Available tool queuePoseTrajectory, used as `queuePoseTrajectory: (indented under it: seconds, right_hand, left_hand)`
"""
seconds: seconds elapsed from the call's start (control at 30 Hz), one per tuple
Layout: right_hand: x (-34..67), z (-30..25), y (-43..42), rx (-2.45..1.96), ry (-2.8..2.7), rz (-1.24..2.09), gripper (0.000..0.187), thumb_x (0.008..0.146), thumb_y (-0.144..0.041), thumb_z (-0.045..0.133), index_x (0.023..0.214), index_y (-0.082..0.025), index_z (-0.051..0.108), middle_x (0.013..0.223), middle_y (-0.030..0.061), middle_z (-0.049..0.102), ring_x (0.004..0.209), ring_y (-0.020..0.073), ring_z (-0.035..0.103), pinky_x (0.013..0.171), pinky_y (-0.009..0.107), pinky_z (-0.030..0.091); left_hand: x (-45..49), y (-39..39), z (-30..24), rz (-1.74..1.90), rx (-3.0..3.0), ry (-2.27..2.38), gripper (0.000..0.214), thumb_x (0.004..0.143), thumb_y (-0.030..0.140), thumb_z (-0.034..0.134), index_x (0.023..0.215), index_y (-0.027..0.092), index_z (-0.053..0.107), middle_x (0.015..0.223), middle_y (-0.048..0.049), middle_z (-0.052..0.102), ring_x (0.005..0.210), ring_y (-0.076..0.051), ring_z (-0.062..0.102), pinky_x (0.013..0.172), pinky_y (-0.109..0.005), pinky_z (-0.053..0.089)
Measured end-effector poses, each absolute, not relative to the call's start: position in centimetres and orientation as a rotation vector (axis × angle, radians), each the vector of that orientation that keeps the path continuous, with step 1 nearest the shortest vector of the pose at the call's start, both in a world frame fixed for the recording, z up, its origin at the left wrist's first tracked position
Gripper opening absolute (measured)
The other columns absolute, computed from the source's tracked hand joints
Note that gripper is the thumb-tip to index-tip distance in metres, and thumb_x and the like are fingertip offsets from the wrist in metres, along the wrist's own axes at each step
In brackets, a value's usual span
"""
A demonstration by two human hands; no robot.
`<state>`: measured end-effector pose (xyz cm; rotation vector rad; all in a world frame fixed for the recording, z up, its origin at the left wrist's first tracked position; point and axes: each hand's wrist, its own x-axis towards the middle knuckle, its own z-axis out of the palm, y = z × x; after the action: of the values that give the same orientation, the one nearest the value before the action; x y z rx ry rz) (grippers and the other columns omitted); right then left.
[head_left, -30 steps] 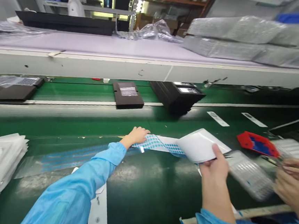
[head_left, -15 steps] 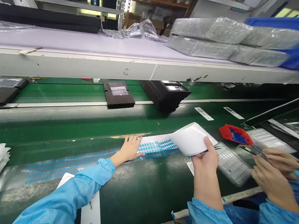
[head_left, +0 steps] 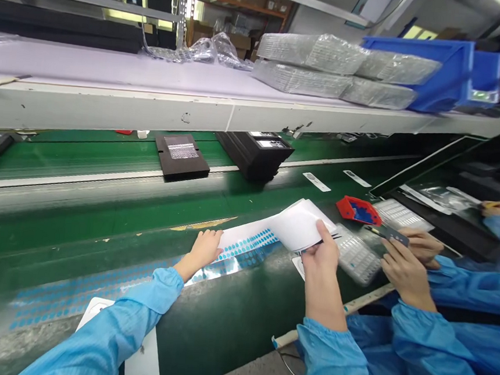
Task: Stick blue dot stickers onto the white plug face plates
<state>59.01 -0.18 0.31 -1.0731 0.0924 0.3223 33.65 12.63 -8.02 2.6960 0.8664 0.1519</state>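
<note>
A white backing sheet carrying rows of blue dot stickers (head_left: 247, 247) lies over a clear film that also shows blue dots (head_left: 70, 293). My left hand (head_left: 204, 253) is closed on the left end of the white sheet, fingertips at its edge. The sheet's right part is folded over into a white loop (head_left: 297, 225). My right hand (head_left: 323, 255) grips this folded part, thumb on top. Two thin dark points, like tweezer tips (head_left: 337, 236), stick out beyond the thumb; the rest of them is hidden. White printed strips (head_left: 143, 359) lie under my left forearm.
At right a co-worker's hands (head_left: 409, 265) hold a small dark piece. Near them are a clear plastic tray (head_left: 355, 258) and a red bin of blue parts (head_left: 359, 210). Black foam blocks (head_left: 257, 156) sit farther back, beneath a shelf edge (head_left: 152, 109).
The view has swung right. My left fingers have drawn together at the sheet's end, and the film below it has lifted, showing a bright reflection. My right hand keeps the folded part.
</note>
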Motion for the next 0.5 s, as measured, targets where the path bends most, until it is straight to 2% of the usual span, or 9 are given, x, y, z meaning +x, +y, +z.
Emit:
queuePoseTrajectory:
  seconds: [0.07,0.13,0.2,0.33,0.5]
  right_hand:
    - [58.7,-0.9,-0.1,-1.089,0.123,0.327,0.022,0.078,-0.017,0.08,0.095,-0.01,0.067,0.097,0.0075,0.073,0.074,0.0172,0.07,0.065,0.027,0.065]
    - [58.4,-2.3,0.2,-1.102,0.147,0.331,0.023,0.077,-0.017,0.081,0.092,-0.01,0.066,0.095,0.007,0.072,0.07,0.0157,0.068,0.057,0.023,0.062]
    - [58.2,-3.5,0.4,-1.111,0.159,0.34,0.023,0.077,-0.019,0.081,0.091,-0.01,0.065,0.094,0.0067,0.072,0.069,0.0148,0.068,0.054,0.02,0.06]
    - [58.5,-5.1,0.9,-1.149,0.181,0.344,0.026,0.076,-0.021,0.083,0.089,-0.011,0.064,0.092,0.0071,0.071,0.069,0.0156,0.067,0.051,0.021,0.059]
    - [60.0,-4.8,1.4,-1.242,0.204,0.313,0.027,0.076,-0.018,0.083,0.092,-0.013,0.062,0.094,0.0051,0.07,0.069,0.0149,0.067,0.05,0.019,0.058]
  left_hand:
    - [33.5,11.0,-8.2,0.235,2.735,0.827,0.062,0.102,0.038,0.048,0.157,0.014,0.033,0.156,-0.0224,0.044,0.14,-0.034,0.048,0.112,-0.05,0.043]
    - [33.3,9.2,-8.8,0.278,2.782,0.684,0.069,0.102,0.047,0.045,0.163,0.023,0.022,0.17,-0.0145,0.021,0.155,-0.032,0.03,0.123,-0.05,0.034]
    - [33.0,7.5,-9.7,0.28,2.843,0.541,0.072,0.102,0.058,0.042,0.164,0.03,0.02,0.173,-0.0089,0.01,0.16,-0.032,0.019,0.128,-0.053,0.027]
    - [32.1,5.8,-11.1,0.24,2.93,0.535,0.068,0.104,0.06,0.024,0.161,0.023,0.032,0.171,-0.0158,0.015,0.159,-0.038,0.019,0.126,-0.064,0.028]
    - [30.5,5.9,-11.1,0.161,2.94,0.582,0.066,0.104,0.059,0.027,0.159,0.024,0.039,0.168,-0.0165,0.027,0.158,-0.036,0.026,0.126,-0.061,0.031]
